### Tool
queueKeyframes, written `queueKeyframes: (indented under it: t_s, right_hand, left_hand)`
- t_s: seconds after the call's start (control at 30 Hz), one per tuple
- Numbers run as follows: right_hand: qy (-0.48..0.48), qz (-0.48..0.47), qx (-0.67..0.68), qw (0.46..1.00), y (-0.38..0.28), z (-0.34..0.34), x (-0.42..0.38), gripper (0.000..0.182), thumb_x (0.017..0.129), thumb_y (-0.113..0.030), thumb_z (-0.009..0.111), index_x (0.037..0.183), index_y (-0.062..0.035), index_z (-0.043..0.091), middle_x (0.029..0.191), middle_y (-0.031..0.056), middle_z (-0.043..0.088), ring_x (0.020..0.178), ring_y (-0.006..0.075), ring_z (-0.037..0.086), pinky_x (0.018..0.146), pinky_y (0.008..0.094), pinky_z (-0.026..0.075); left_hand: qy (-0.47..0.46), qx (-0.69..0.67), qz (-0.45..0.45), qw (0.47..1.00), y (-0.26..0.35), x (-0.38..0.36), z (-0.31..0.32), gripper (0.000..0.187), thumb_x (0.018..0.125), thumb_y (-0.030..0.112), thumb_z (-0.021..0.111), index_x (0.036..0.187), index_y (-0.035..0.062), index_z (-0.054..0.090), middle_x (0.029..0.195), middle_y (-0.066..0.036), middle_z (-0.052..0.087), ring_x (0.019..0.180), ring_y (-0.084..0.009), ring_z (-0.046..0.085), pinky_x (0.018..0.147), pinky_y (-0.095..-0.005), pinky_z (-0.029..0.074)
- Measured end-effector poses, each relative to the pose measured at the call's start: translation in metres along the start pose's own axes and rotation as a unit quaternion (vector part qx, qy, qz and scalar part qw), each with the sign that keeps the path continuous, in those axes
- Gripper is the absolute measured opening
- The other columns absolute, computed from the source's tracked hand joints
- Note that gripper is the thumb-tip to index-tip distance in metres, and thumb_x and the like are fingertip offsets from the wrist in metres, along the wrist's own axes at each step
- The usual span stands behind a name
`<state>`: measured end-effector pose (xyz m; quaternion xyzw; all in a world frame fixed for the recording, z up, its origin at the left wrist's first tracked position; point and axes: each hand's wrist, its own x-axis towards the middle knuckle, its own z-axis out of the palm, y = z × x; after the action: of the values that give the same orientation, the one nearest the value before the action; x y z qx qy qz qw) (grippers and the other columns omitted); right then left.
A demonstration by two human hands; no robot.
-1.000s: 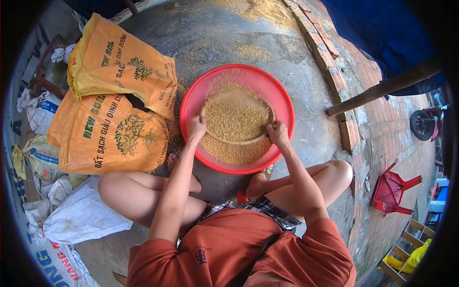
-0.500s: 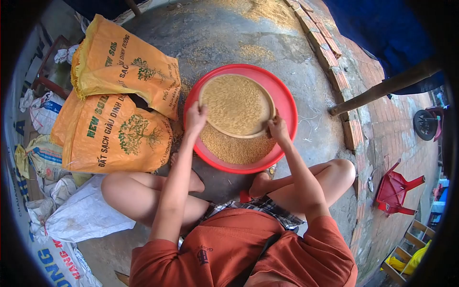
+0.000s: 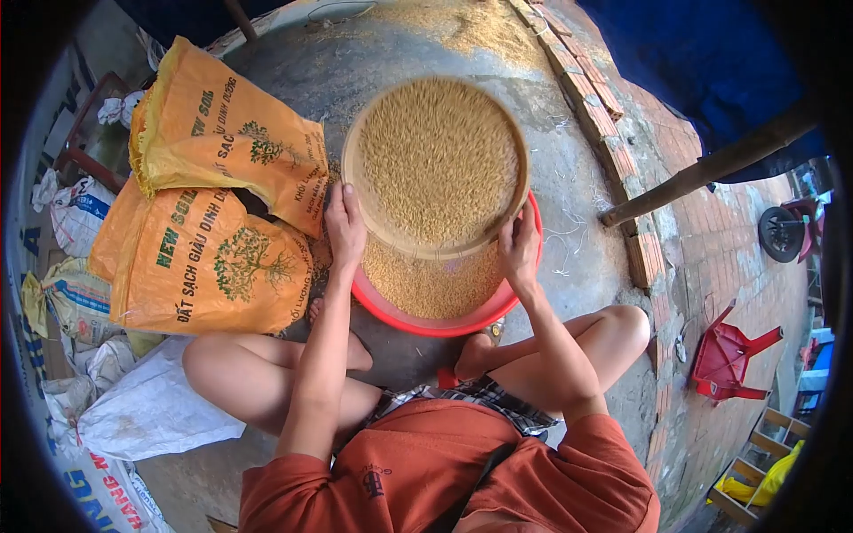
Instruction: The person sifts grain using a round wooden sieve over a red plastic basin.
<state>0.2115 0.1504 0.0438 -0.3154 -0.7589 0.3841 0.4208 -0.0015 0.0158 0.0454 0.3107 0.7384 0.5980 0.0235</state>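
While both hands clamped its near rim, left hand [image 3: 345,224] and right hand [image 3: 520,244], the grain-filled sieve [image 3: 435,164] hung above the red basin [image 3: 418,322].

Both arms are reaching forward and down, elbows bent slightly outward. The left hand [image 3: 345,224] is gripping with its fingers curled and thumb pointing up, while the right hand [image 3: 521,244] is clasping likewise, though its fingertips seem hidden from this angle.
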Motion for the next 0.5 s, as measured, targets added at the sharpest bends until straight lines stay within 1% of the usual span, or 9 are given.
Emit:
queueKeyframes:
  t_s: [0.07, 0.13, 0.17, 0.2, 0.23, 0.27, 0.37, 0.47, 0.5]
  right_hand:
    - [-0.007, 0.012, -0.026, 1.000, 0.011, 0.003, 0.003, 0.029, 0.081, -0.006, 0.041, 0.107, 0.0038, 0.037, 0.058, 0.0176, 0.053, 0.055, 0.0287, 0.057, 0.048, 0.0355, 0.043]
    - [-0.032, 0.069, -0.025, 0.997, 0.059, 0.019, -0.006, 0.024, 0.079, -0.009, 0.043, 0.099, 0.0050, 0.041, 0.059, 0.0200, 0.053, 0.057, 0.0330, 0.056, 0.051, 0.0395, 0.043]
    - [-0.059, 0.082, -0.085, 0.991, 0.078, 0.024, -0.013, 0.022, 0.077, -0.011, 0.045, 0.093, 0.0052, 0.043, 0.060, 0.0213, 0.054, 0.059, 0.0350, 0.056, 0.052, 0.0415, 0.042]
    - [-0.085, 0.094, -0.144, 0.981, 0.089, 0.029, -0.020, 0.021, 0.076, -0.013, 0.046, 0.086, 0.0053, 0.044, 0.062, 0.0226, 0.054, 0.060, 0.0371, 0.056, 0.054, 0.0434, 0.042]
    - [-0.083, 0.130, -0.119, 0.981, 0.091, 0.031, -0.026, 0.020, 0.073, -0.014, 0.048, 0.077, 0.0048, 0.045, 0.063, 0.0242, 0.053, 0.061, 0.0397, 0.055, 0.057, 0.0449, 0.042]
    - [-0.084, 0.134, -0.119, 0.980, 0.094, 0.031, -0.031, 0.020, 0.073, -0.014, 0.048, 0.077, 0.0048, 0.045, 0.063, 0.0242, 0.053, 0.061, 0.0397, 0.055, 0.057, 0.0449, 0.042]
    - [-0.103, 0.149, -0.175, 0.968, 0.093, 0.028, -0.026, 0.020, 0.073, -0.014, 0.048, 0.079, 0.0048, 0.045, 0.062, 0.0248, 0.053, 0.062, 0.0398, 0.055, 0.057, 0.0454, 0.042]
    - [-0.074, 0.124, -0.124, 0.982, 0.066, 0.018, -0.015, 0.019, 0.074, -0.012, 0.048, 0.081, 0.0054, 0.046, 0.060, 0.0235, 0.052, 0.058, 0.0376, 0.055, 0.054, 0.0426, 0.043]
    - [-0.071, 0.106, -0.119, 0.985, 0.046, 0.011, -0.009, 0.021, 0.076, -0.010, 0.046, 0.092, 0.0035, 0.045, 0.060, 0.0209, 0.052, 0.057, 0.0310, 0.055, 0.053, 0.0382, 0.043]
  left_hand:
    - [-0.002, 0.036, -0.013, 0.999, -0.012, -0.001, 0.003, 0.027, 0.087, 0.021, 0.036, 0.091, -0.0027, 0.048, 0.074, -0.022, 0.054, 0.068, -0.0361, 0.053, 0.060, -0.0418, 0.037]
    - [-0.001, 0.076, 0.029, 0.997, -0.058, -0.009, 0.018, 0.026, 0.086, 0.019, 0.035, 0.092, -0.0034, 0.048, 0.076, -0.024, 0.054, 0.071, -0.0395, 0.052, 0.061, -0.0426, 0.038]
    - [-0.024, 0.121, -0.029, 0.992, -0.075, -0.019, 0.020, 0.026, 0.085, 0.018, 0.035, 0.088, -0.0035, 0.049, 0.076, -0.025, 0.054, 0.073, -0.0420, 0.051, 0.063, -0.0445, 0.038]
    - [-0.023, 0.124, -0.031, 0.992, -0.092, -0.025, 0.021, 0.026, 0.085, 0.018, 0.035, 0.088, -0.0035, 0.049, 0.076, -0.025, 0.054, 0.073, -0.0420, 0.051, 0.063, -0.0445, 0.038]
    - [-0.054, 0.181, -0.077, 0.979, -0.105, -0.030, 0.021, 0.029, 0.086, 0.021, 0.035, 0.091, -0.0021, 0.051, 0.079, -0.025, 0.055, 0.076, -0.0395, 0.053, 0.066, -0.0423, 0.039]
    - [-0.086, 0.237, -0.123, 0.960, -0.117, -0.036, 0.021, 0.031, 0.086, 0.024, 0.036, 0.094, -0.0008, 0.052, 0.081, -0.024, 0.055, 0.079, -0.0370, 0.054, 0.069, -0.0401, 0.040]
    - [-0.090, 0.221, -0.111, 0.965, -0.122, -0.039, 0.022, 0.030, 0.086, 0.024, 0.036, 0.094, -0.0003, 0.053, 0.078, -0.023, 0.055, 0.077, -0.0362, 0.054, 0.067, -0.0397, 0.040]
    - [-0.056, 0.175, -0.119, 0.976, -0.084, -0.027, 0.017, 0.030, 0.086, 0.024, 0.036, 0.092, -0.0006, 0.053, 0.075, -0.021, 0.055, 0.073, -0.0345, 0.055, 0.065, -0.0384, 0.040]
    - [-0.032, 0.123, -0.080, 0.989, -0.056, -0.021, 0.011, 0.029, 0.086, 0.022, 0.037, 0.094, -0.0015, 0.052, 0.074, -0.020, 0.055, 0.072, -0.0323, 0.055, 0.064, -0.0369, 0.040]
